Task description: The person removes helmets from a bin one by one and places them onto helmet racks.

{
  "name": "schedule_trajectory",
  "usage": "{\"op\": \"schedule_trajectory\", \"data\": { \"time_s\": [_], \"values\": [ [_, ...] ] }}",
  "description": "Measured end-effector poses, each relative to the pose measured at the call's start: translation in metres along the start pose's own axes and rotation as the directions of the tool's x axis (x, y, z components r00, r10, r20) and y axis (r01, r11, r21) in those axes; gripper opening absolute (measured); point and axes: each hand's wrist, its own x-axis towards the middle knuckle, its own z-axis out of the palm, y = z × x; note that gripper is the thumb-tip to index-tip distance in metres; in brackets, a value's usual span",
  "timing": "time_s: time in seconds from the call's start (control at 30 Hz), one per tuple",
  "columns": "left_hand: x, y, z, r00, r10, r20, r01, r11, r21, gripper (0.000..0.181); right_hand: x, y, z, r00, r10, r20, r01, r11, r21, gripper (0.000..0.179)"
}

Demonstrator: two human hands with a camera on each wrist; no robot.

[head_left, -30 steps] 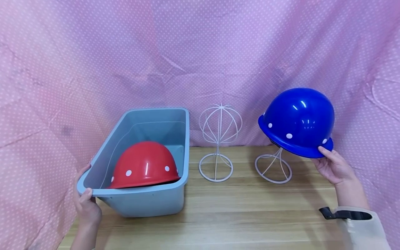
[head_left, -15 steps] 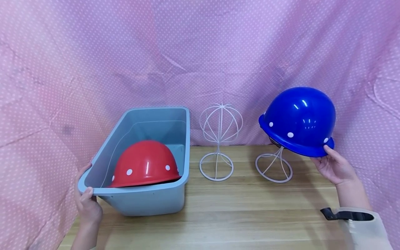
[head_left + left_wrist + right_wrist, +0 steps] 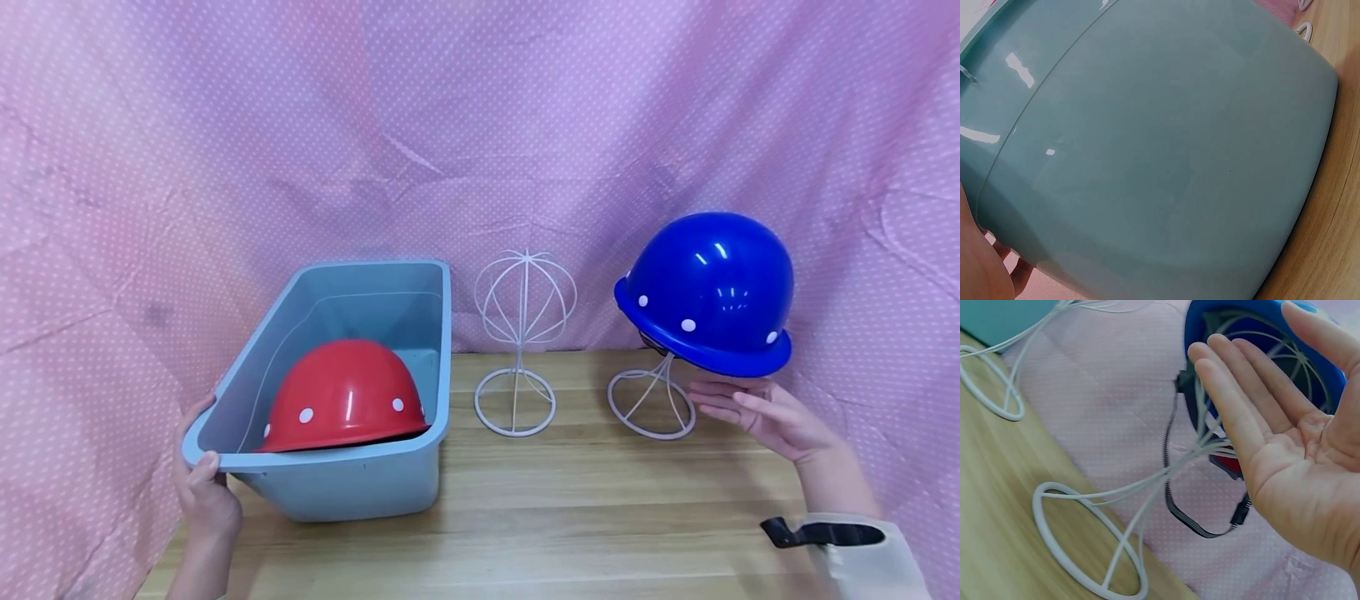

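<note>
A blue hard hat (image 3: 712,287) with white dots sits slightly tilted on a white wire stand (image 3: 652,404). Just below its brim my right hand (image 3: 772,417) is held palm up, fingers straight and holding nothing. The right wrist view shows the hat's inside, the stand's wires and a dangling chin strap (image 3: 1179,515). My left hand (image 3: 210,500) grips the near left corner of a grey-blue plastic bin (image 3: 352,487), thumb over the rim. Inside the bin lies a red hard hat (image 3: 345,396), dome up. In the left wrist view the bin's outer wall (image 3: 1160,150) fills most of the picture.
Between the bin and the blue hat stands a second white wire stand (image 3: 525,300) with no hat on it. A pink dotted curtain (image 3: 480,125) hangs behind and at both sides of the wooden table (image 3: 525,517).
My right hand has let go of the blue hat's brim and moved down and slightly left, its fingers now straightened. The left hand keeps its grip on the bin.
</note>
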Motion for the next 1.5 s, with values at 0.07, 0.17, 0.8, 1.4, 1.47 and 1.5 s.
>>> {"op": "schedule_trajectory", "data": {
  "time_s": [0.07,0.17,0.8,1.4,1.47,1.5],
  "values": [
    [0.0,0.001,-0.001,1.0,-0.007,-0.005,0.007,1.0,0.007,0.067,0.003,0.005,0.003,0.999,0.029,-0.036,-0.031,0.997,-0.07,0.058],
    [-0.001,0.003,-0.001,1.0,-0.02,-0.003,0.02,0.999,0.029,0.068,0.01,0.012,0.013,0.989,0.086,-0.121,-0.112,0.967,-0.228,0.052],
    [0.002,0.006,-0.009,0.999,-0.039,-0.032,0.04,0.999,0.007,0.062,0.095,0.06,0.094,0.94,0.109,-0.322,-0.339,0.364,-0.867,0.024],
    [0.01,0.006,-0.003,0.996,-0.079,0.04,0.076,0.995,0.059,0.064,0.158,0.083,0.124,0.954,0.044,-0.297,-0.29,0.388,-0.875,0.024],
    [0.01,0.005,-0.002,0.997,-0.07,0.037,0.068,0.996,0.057,0.064,0.166,0.084,0.128,0.953,0.044,-0.298,-0.291,0.389,-0.874,0.024],
    [0.01,0.004,-0.002,0.997,-0.065,0.035,0.063,0.997,0.052,0.064,0.17,0.085,0.13,0.954,0.046,-0.297,-0.291,0.391,-0.873,0.025]
  ]
}}
